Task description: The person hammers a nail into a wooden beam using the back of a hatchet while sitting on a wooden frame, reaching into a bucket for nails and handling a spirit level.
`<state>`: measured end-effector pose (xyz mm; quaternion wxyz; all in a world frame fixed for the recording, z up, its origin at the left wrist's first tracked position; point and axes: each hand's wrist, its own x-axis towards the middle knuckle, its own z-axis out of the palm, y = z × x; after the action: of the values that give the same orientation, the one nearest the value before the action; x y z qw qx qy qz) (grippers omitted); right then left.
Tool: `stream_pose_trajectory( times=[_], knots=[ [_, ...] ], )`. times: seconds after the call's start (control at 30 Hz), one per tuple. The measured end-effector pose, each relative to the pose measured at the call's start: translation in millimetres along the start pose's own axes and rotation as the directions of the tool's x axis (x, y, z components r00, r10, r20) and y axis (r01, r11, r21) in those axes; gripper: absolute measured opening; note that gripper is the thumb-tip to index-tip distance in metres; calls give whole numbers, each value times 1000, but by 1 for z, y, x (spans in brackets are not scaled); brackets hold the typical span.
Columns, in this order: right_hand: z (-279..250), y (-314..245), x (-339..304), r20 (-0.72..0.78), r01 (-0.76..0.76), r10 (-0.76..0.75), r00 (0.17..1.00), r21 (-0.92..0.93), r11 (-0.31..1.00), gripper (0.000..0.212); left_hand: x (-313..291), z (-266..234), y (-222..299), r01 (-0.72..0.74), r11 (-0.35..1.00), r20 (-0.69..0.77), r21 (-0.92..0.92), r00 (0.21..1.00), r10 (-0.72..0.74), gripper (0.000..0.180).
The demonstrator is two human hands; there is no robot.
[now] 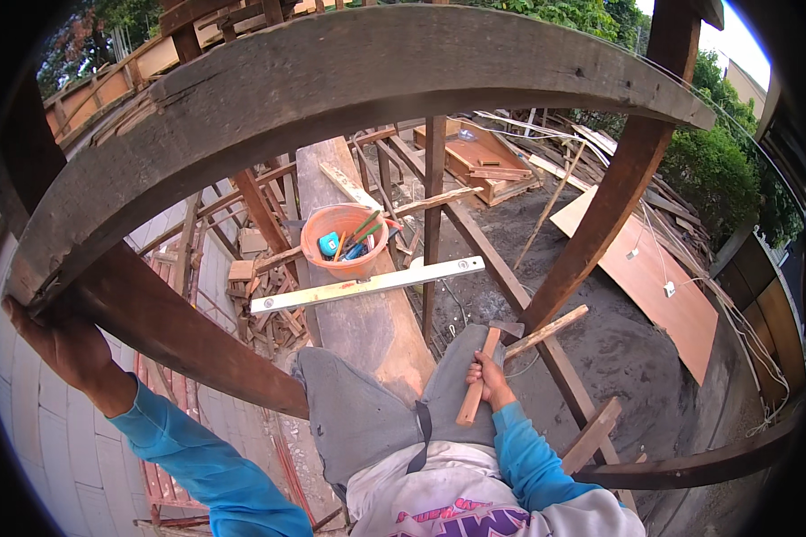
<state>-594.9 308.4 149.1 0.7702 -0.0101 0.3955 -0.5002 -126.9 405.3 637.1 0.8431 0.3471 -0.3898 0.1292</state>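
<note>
A long dark wooden beam (376, 67) crosses in front of me at the top, its left end close to my left hand. My left hand (72, 353) grips that end from below, part of the fingers hidden against the wood. Over my right thigh, my right hand (484, 380) is closed round the wooden handle of a hatchet (492, 342). The metal head points away from me, its blade to the right. Between my knees and an orange bucket (345, 234) lies a pale spirit level (367, 285), across a wide plank (367, 336). Pens and a turquoise tape measure (330, 243) are in the bucket.
Dark upright posts (622, 215) and a slanting rail (488, 246) frame the space around me. Below lie scrap wood (282, 327), a plywood sheet (645, 282) with cables, and an open wooden box (475, 152). Red scaffolding (166, 430) stands at lower left.
</note>
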Motion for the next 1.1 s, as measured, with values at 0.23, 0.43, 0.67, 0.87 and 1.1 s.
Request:
stream_pose_trajectory(
  times=[0.23, 0.43, 0.67, 0.87, 1.1],
  knots=[
    [65, 26, -1, -11, -26, 25, 1000, -671, 741, 22, -3, 16, 15, 123, 984, -89, -126, 987, -135, 55],
    [87, 80, 51, 179, 162, -69, 981, -966, -200, 44, 5, -10, -4, 48, 999, -21, 9, 999, -48, 72],
    [106, 91, 47, 340, 286, -21, 940, -821, -494, 49, -43, -31, -13, 44, 997, 200, 61, 978, -55, 100],
    [114, 81, 65, 342, 313, 53, 938, -774, -551, 48, -113, -55, -55, 123, 926, 156, 357, 969, -189, 108],
    [141, 60, 122, 373, 344, 122, 920, -617, -708, 46, -127, -58, -61, 271, 904, 166, 331, 927, -338, 87]
  ],
)
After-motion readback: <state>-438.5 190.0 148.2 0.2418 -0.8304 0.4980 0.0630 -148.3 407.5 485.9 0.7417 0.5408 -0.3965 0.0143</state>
